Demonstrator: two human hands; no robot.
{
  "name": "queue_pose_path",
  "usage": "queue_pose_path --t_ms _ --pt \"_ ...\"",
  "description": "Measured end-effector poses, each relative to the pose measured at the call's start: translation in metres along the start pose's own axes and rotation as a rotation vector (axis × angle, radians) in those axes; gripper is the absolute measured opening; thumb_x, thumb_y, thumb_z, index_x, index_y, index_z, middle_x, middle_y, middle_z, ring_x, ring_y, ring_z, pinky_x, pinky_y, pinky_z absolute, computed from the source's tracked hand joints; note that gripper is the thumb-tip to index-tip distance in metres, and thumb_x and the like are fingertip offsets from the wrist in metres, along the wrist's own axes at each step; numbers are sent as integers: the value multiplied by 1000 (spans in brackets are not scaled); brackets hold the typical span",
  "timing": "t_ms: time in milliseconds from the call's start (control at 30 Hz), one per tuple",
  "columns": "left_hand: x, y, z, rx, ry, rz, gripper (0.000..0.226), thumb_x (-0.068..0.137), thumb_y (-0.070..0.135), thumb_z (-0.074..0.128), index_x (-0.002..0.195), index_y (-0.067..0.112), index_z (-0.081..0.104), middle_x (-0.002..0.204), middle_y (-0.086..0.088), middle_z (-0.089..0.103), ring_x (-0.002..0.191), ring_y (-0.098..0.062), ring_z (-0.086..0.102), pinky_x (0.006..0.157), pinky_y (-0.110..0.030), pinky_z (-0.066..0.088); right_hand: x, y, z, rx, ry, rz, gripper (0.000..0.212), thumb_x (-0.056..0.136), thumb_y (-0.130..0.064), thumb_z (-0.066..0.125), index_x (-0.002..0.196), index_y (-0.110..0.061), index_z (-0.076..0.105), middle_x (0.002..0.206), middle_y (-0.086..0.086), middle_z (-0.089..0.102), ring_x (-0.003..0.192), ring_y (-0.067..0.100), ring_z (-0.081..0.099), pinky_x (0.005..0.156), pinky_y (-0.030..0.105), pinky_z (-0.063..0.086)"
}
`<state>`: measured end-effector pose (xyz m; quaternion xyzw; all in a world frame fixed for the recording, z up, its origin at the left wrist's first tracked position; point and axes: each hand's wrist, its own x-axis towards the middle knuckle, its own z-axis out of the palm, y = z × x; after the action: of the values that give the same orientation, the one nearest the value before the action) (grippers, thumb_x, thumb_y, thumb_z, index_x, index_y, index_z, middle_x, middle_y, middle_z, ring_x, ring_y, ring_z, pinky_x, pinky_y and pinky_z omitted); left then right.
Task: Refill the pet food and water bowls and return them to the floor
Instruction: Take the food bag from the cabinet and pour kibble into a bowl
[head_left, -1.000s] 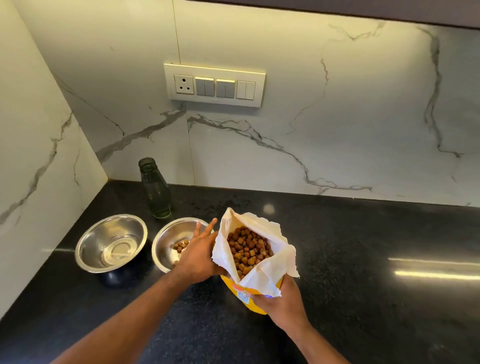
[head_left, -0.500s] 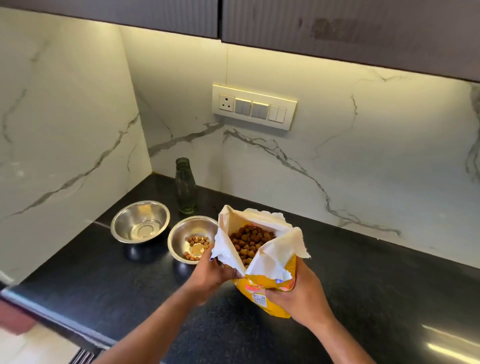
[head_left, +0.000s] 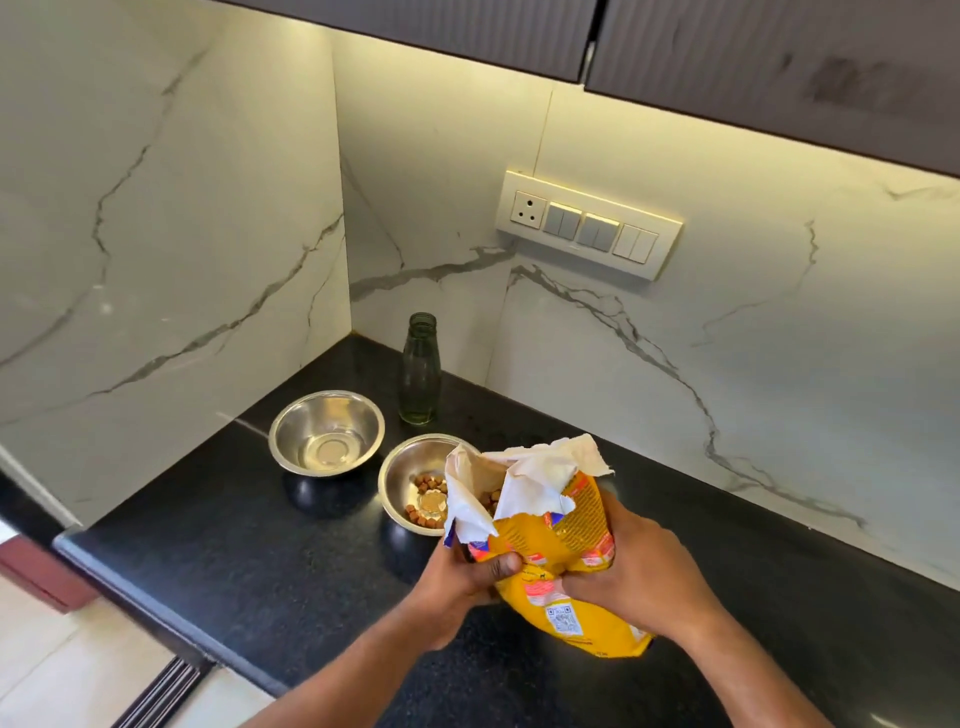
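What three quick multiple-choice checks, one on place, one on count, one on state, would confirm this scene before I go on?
1. Where is the glass bottle?
A. behind the bowls, near the wall
B. on the floor
C. in a hand

2. How many steel bowls are on the counter?
A. one
B. two
C. three

3. What is the food bag's state?
A. sealed
B. lying flat
C. torn open, held by both hands

Answers: 1 A, it stands upright by the marble wall. 2 B, the left bowl and the kibble bowl. 3 C, left hand and right hand grip it.
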<state>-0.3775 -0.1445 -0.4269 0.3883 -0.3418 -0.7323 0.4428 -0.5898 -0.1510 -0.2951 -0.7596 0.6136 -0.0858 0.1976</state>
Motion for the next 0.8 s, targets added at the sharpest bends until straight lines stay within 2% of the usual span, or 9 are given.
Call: queue_pose_path --t_ms 167,267,400,600,800 --pt "5 0 3 -104 -5 -32 87 67 38 96 140 19 52 133 -15 70 120 -38 68 89 -55 60 19 -11 -11 -77 -77 33 92 51 -88 67 132 -57 34 112 -23 71 97 10 72 79 33 57" --pt "7 -4 1 -162 -4 -35 87 67 40 95 141 21 53 134 -16 69 121 -41 67 92 -63 57 30 -17 -14 -157 -143 52 94 55 -87 63 137 -53 32 120 -19 69 100 10 70 75 26 52" --pt "9 -10 1 -240 -10 -54 85 69 40 94 142 24 52 137 -15 68 123 -42 66 91 -66 56 41 -26 -15 -240 -194 63 98 55 -87 60 141 -52 28 126 -16 67 107 15 68 83 33 55" --pt "8 -15 6 -322 -24 -102 75 73 44 91 137 28 57 137 -14 68 123 -42 66 86 -64 58 53 -38 -21 -303 -229 61 96 63 -82 65 146 -54 25 129 -16 65 108 15 67 81 31 55" --pt "9 -15 9 -403 -6 -112 88 63 45 96 138 25 54 134 -12 70 120 -40 68 83 -63 59 63 -47 -23 -364 -228 39 97 67 -79 67 149 -50 25 132 -14 64 115 19 63 87 36 55"
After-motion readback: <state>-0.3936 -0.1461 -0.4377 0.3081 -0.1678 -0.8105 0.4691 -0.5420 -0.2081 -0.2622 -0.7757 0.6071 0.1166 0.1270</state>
